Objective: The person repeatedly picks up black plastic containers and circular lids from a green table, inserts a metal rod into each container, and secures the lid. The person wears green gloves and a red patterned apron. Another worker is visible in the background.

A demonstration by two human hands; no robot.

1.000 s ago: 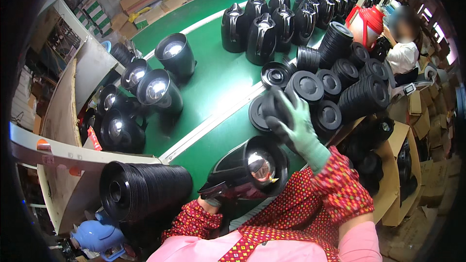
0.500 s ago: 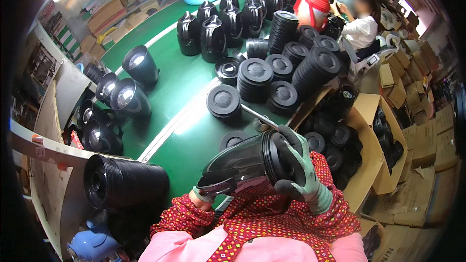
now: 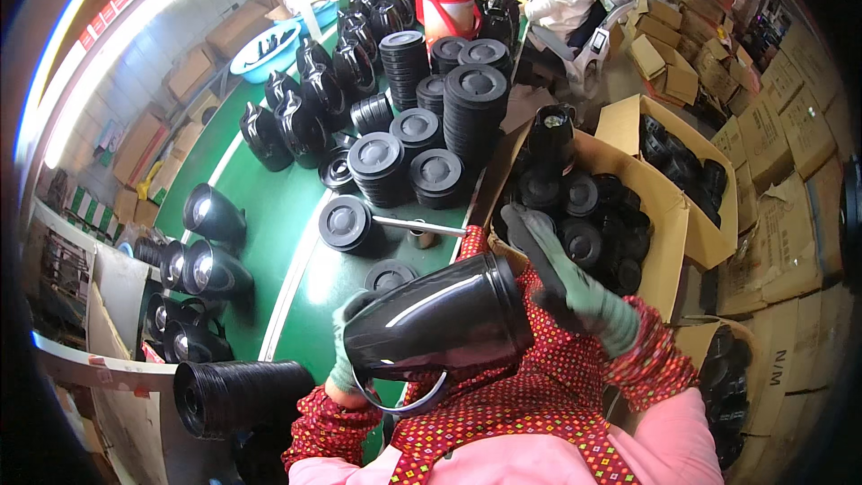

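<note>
A glossy black jug body (image 3: 431, 319) lies on its side in front of my chest, its wide ringed base turned right and its curved handle (image 3: 409, 409) hanging below. My left hand (image 3: 344, 341), in a grey-green glove, grips its narrower end; part of the fingers is hidden behind it. To the right of the base is my gloved right hand (image 3: 567, 280), with stretched fingers and nothing in it. A slim gap shows between palm and base. Beyond the jug, a round black disc (image 3: 391, 276) and a short stack of discs (image 3: 346, 223) rest on the green table (image 3: 301, 305).
A metal rod (image 3: 417, 226) lies beyond the jug. Farther off stand disc stacks (image 3: 375, 162), black jugs (image 3: 301, 126) and a red flask (image 3: 446, 0). Cartons (image 3: 664, 260) of black parts are at right. A long disc stack (image 3: 238, 395) lies at left. A person (image 3: 557, 0) sits beyond.
My right hand has come off the jug's base and opened. The jug has turned, bringing its handle underneath. My view has swung right.
</note>
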